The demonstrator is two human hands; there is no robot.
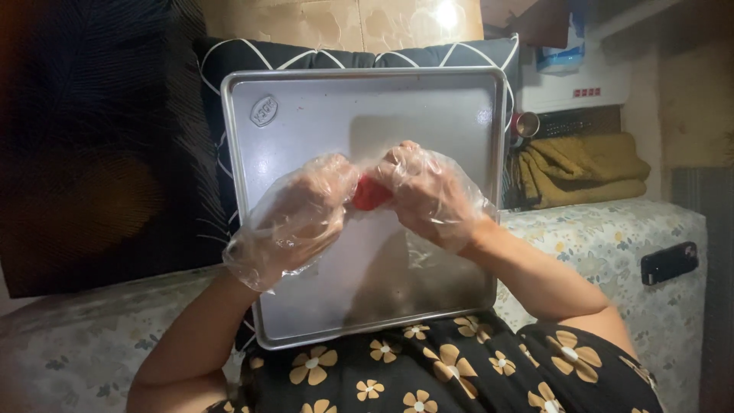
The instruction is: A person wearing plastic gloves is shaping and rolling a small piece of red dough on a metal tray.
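- Black cloth with tan flowers [451,367] fills the bottom of the frame, nearest the camera, with both bare forearms rising out of it.
- Just above it a rimmed metal tray [321,115] takes up the middle of the frame, bare and shiny.
- Both hands meet at the centre of the frame, over the tray, each in a loose clear plastic glove.
- Between them is a small red lump [371,195], only partly showing; what it is cannot be told.
- The left hand [302,210] is curled narrow, its fingertips closed against the left side of the red lump.
- The right hand [424,191] is likewise curled tight, fingers pinching the lump from the right and above.
- Judging by its size and the way it is squeezed, the lump looks light and soft, likely to deform, and slippery under the plastic gloves; a hold with fingertips on opposite sides, as here, seems the surest.
- A dark cushion with white lines [229,57] lies behind the tray at the upper left.
- Folded mustard-coloured cloth [581,168] sits at the upper right.
- A flowered pale bed cover [612,237] spreads at the right, with a black phone [669,262] on it.
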